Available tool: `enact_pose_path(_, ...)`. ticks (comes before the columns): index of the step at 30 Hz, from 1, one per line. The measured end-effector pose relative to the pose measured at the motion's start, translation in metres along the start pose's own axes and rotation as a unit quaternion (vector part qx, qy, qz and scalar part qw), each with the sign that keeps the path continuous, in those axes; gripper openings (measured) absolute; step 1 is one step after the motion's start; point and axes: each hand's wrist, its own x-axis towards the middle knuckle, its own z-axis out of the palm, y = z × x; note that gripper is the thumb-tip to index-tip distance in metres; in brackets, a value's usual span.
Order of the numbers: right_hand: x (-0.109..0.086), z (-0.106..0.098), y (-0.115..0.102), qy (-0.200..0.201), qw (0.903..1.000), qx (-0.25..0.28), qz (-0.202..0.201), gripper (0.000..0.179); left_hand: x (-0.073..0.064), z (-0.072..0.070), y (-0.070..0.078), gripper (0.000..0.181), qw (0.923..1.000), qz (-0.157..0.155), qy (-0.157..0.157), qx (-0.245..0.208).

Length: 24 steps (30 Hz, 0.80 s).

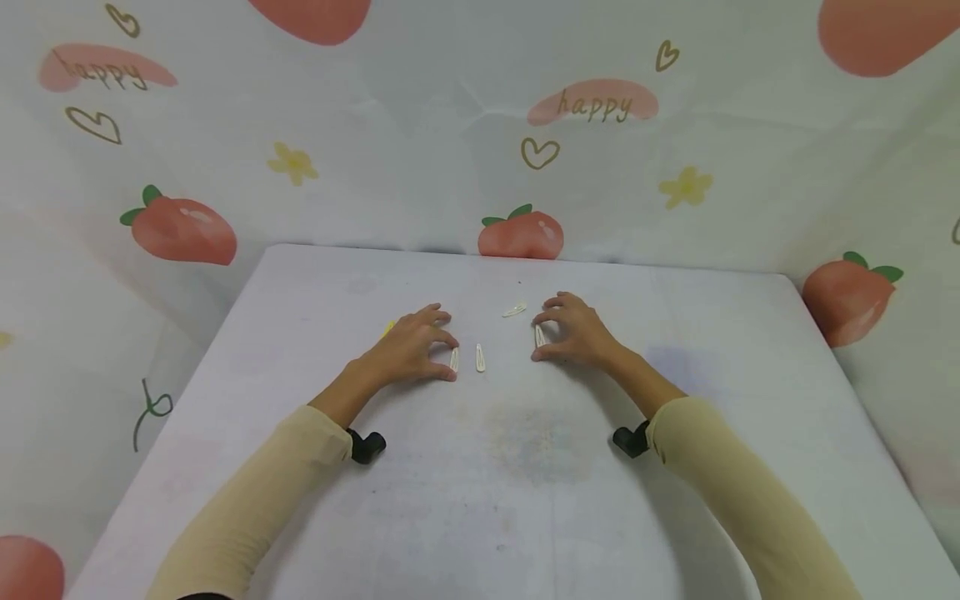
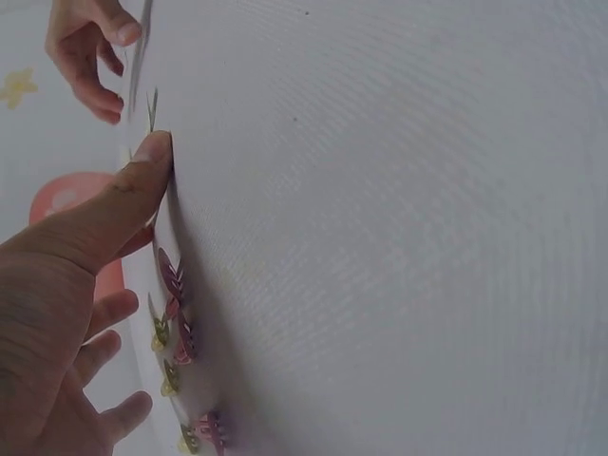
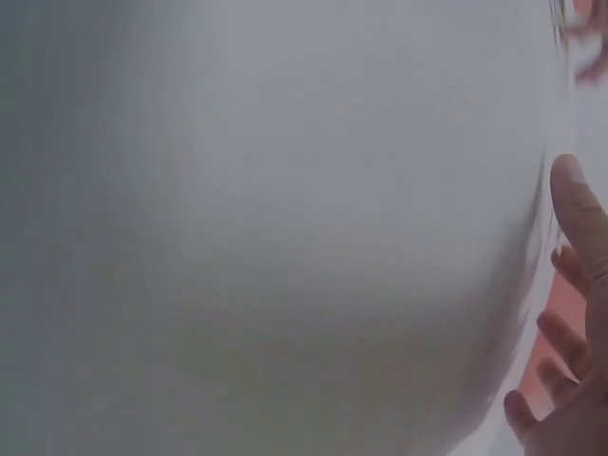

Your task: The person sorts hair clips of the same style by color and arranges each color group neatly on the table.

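My left hand (image 1: 411, 346) pinches a pale snap hair clip (image 1: 454, 359) lengthwise between thumb and index finger, low over the white table. On the right, another pale snap hair clip (image 1: 539, 335) sits between the thumb and index finger of my right hand (image 1: 579, 332). A third snap clip (image 1: 480, 358) lies between the hands, nearer the left one. Farther back lies one more snap clip (image 1: 514, 310), slanted. In the left wrist view the thumb (image 2: 142, 185) hides most of the held clip; the right wrist view is blurred.
Dark red claw clips (image 2: 183, 339) and yellow-green claw clips (image 2: 169, 378) lie beyond the left hand, which mostly hides them in the head view. A yellow piece (image 1: 388, 327) peeks out there. Behind the white table (image 1: 480, 483) hangs a peach-printed cloth (image 1: 420, 125).
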Motion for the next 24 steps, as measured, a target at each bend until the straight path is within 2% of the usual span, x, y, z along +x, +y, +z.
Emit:
enact_pose_path(4,-0.003,0.01,-0.023,-0.003,0.9994,0.006,-0.035,0.055,-0.001,-0.002,0.001,0.049,1.0,-0.001,-0.002,0.003)
enact_pose_path(9,-0.004,0.023,-0.041,-0.014,0.9991,0.005,-0.039,0.055,-0.001,-0.002,0.003,0.05,0.9999,-0.007,-0.009,0.008)
enact_pose_path(17,-0.005,0.038,-0.051,-0.004,0.9991,-0.016,-0.039,0.055,-0.001,-0.001,0.003,0.052,0.9997,-0.017,-0.016,0.012)
enact_pose_path(24,-0.005,0.035,-0.056,-0.01,0.9995,-0.018,-0.025,0.058,-0.001,-0.001,0.002,0.051,0.9998,-0.014,-0.014,0.01)
